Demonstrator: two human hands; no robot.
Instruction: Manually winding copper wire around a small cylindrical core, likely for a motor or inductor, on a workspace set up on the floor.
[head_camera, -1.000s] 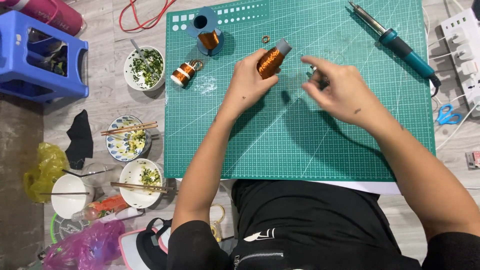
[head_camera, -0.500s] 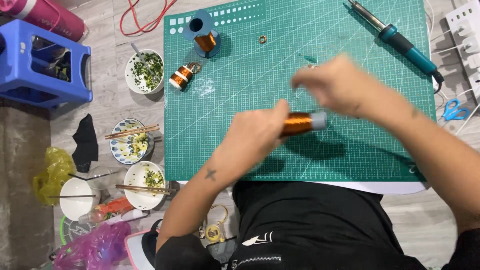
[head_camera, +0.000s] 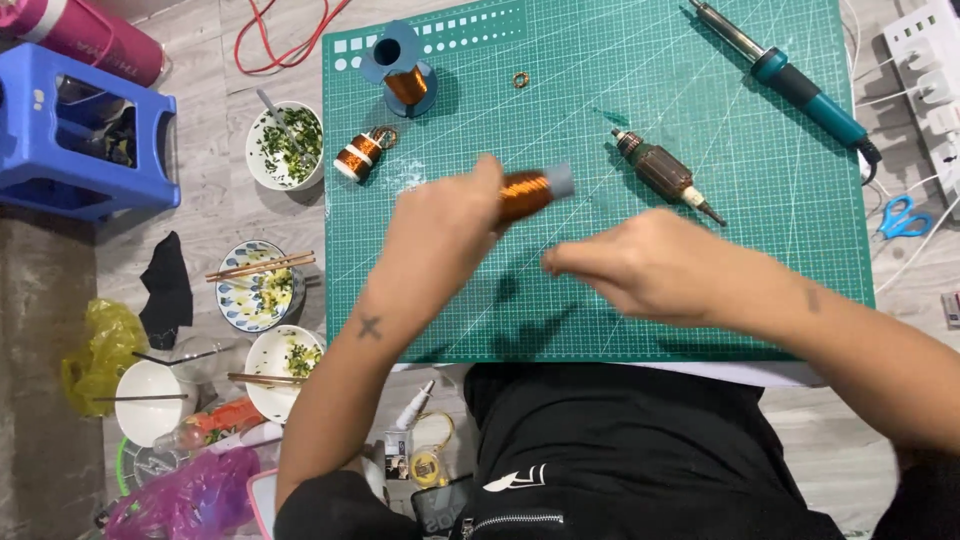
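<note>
Left hand (head_camera: 440, 225) raised with fingers curled, right hand (head_camera: 645, 265) lower, fingertips pinched, forearms converging

**Floor workshop at home**

A green cutting mat (head_camera: 600, 150) fills the centre, with a soldering iron (head_camera: 790, 80) at upper right beside a power strip (head_camera: 935, 70). Used food bowls (head_camera: 285, 145) and a blue plastic stool (head_camera: 80, 130) sit left on the tiled floor.

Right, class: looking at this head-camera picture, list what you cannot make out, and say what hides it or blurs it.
- Left hand fingers on the copper wire spool: hidden behind the hand's back, and motion-blurred.
- Right hand fingertips: blurred; whether they pinch a wire cannot be told.
- Any wire running off the spool: too thin to see.
- Power strip: cut off by the right edge.
- Pink bottle: cut off by the top edge.
</note>
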